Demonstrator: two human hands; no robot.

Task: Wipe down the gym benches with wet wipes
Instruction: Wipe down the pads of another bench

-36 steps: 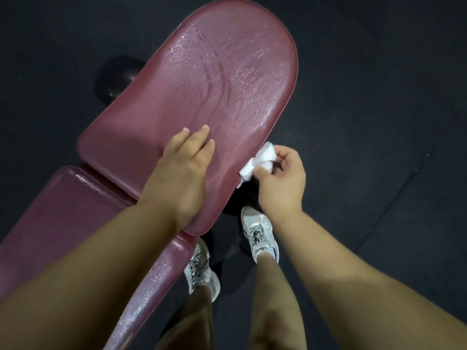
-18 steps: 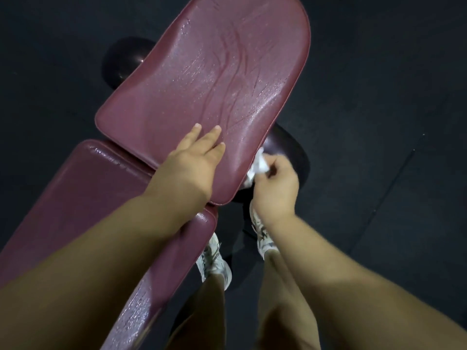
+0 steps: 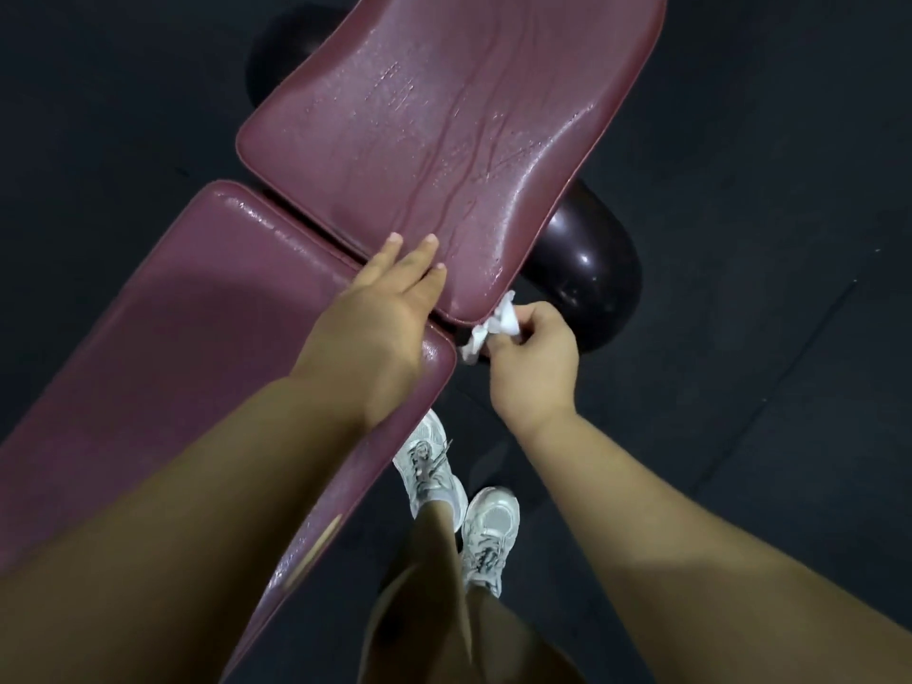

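A maroon gym bench fills the upper left: a wet, shiny seat pad (image 3: 444, 120) and a longer back pad (image 3: 197, 348) below it. My left hand (image 3: 380, 318) rests flat with straight fingers across the gap, fingertips on the seat pad's near corner. My right hand (image 3: 533, 362) pinches a crumpled white wet wipe (image 3: 493, 325) against the seat pad's lower right edge, just off the corner. Part of the wipe is hidden under the pad's rim.
A dark round roller pad (image 3: 592, 274) sticks out under the seat to the right; another one (image 3: 281, 56) shows at the upper left. My two white sneakers (image 3: 464, 491) stand on the black rubber floor (image 3: 765, 190) beside the bench.
Both hands have slid down the seat pad toward its near corner. The wipe went along the right edge with my right hand. My left hand now spans the gap to the back pad.
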